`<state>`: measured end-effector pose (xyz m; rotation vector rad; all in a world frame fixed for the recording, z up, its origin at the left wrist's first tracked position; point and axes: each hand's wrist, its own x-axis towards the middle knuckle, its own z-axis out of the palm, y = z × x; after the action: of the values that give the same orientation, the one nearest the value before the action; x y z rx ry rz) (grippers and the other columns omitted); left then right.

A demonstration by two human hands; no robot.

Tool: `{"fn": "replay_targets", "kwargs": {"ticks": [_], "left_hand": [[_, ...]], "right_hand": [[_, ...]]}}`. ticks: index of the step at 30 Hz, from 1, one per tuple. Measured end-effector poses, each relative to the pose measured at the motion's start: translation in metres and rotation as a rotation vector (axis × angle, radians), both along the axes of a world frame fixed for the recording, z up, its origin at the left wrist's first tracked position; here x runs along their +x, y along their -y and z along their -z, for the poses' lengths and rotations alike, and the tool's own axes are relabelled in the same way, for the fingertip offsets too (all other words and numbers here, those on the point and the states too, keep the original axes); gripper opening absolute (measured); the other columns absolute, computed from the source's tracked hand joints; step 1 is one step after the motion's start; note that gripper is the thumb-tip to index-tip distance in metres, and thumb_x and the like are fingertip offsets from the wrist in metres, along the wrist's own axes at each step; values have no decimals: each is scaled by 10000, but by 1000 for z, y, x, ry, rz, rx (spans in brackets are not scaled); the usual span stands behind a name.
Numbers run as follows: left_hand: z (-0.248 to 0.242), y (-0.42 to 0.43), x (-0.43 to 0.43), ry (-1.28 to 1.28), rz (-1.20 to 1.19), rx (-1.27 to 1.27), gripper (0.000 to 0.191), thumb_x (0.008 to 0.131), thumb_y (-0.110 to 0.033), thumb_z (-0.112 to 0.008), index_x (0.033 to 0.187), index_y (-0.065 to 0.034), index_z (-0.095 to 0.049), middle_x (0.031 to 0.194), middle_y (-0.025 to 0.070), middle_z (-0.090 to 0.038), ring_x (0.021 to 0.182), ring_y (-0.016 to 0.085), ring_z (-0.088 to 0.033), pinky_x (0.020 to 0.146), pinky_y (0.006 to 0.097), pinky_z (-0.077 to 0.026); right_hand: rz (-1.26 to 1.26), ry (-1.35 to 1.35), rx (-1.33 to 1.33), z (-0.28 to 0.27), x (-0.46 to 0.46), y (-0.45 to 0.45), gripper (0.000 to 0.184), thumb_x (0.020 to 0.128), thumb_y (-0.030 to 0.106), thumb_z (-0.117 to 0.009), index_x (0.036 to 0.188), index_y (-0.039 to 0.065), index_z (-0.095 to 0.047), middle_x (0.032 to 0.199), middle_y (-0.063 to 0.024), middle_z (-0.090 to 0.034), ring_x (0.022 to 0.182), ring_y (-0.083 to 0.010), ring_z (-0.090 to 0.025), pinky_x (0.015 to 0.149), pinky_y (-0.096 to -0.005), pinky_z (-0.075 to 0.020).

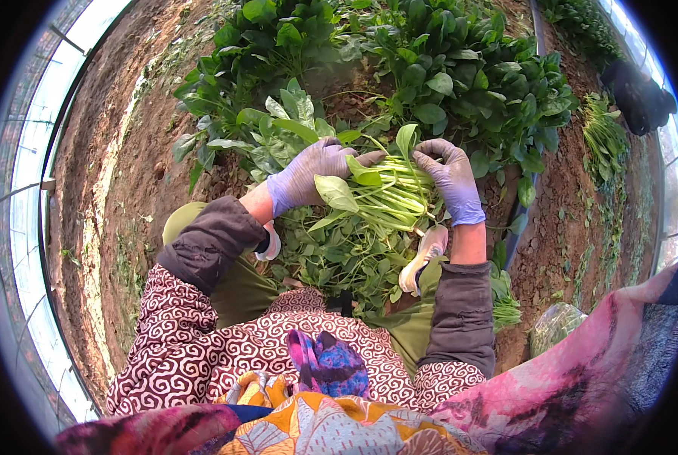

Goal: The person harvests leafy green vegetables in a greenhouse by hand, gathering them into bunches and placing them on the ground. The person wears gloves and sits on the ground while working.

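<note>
A bunch of leafy greens, likely spinach point(393, 190), lies across the middle, its pale stems towards the right and its broad leaves to the left. My left hand point(316, 173), in a soiled purple disposable glove, grips the bunch from its leafy side, with thumb and forefinger at its upper edge. At the stem side, my right hand point(450, 179), gloved alike, pinches a thin stem or leaf strand beside the bunch. Its other fingers are curled. Loose leaves and stems point(339, 256) cover the ground beneath, between my shoes.
Growing leafy plants point(464, 85) stand ahead. A dark hose or pipe point(512, 239) runs along the soil at right. Farther right lie cut greens point(603, 136), near a dark shape, and a clear plastic bag point(558, 327). Bare soil borders a greenhouse wall point(29, 227) at left.
</note>
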<state>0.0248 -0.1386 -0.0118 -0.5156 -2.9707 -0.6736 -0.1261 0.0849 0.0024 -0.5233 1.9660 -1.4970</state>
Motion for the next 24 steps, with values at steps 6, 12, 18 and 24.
{"fn": "replay_targets", "kwargs": {"ticks": [6,12,18,24], "left_hand": [[3,3,1,-80,14,241,742,814,-317,-715,1477,-146,-431,1014,58,-682,917,239,-669,812,376,-479],[0,3,0,6,-24,122,801,811,-336,-711,1505,-132,-369,1105,46,-664,981,245,-638,893,385,-436],[15,4,0,-46,-44,60,764,801,-302,-715,1476,-126,-403,1166,62,-641,987,264,-623,925,383,-425],[33,18,-5,-69,-77,115,732,757,-333,-740,1418,-150,-484,953,54,-662,937,245,-649,882,395,-460]], "right_hand": [[500,262,-558,-13,-12,-8,176,932,126,-676,1081,33,-685,1012,-59,-707,888,-112,-642,819,-244,-509],[-14,-340,74,-13,12,-3,304,775,228,-827,963,12,-723,1076,-89,-672,1042,-173,-592,942,-322,-447],[112,-68,-117,-8,19,5,162,866,78,-731,1001,-3,-693,1035,-96,-709,901,-142,-639,837,-264,-494],[400,274,-656,-17,1,-14,146,945,100,-652,1059,11,-634,882,-98,-706,805,-189,-692,822,-281,-552]]}}
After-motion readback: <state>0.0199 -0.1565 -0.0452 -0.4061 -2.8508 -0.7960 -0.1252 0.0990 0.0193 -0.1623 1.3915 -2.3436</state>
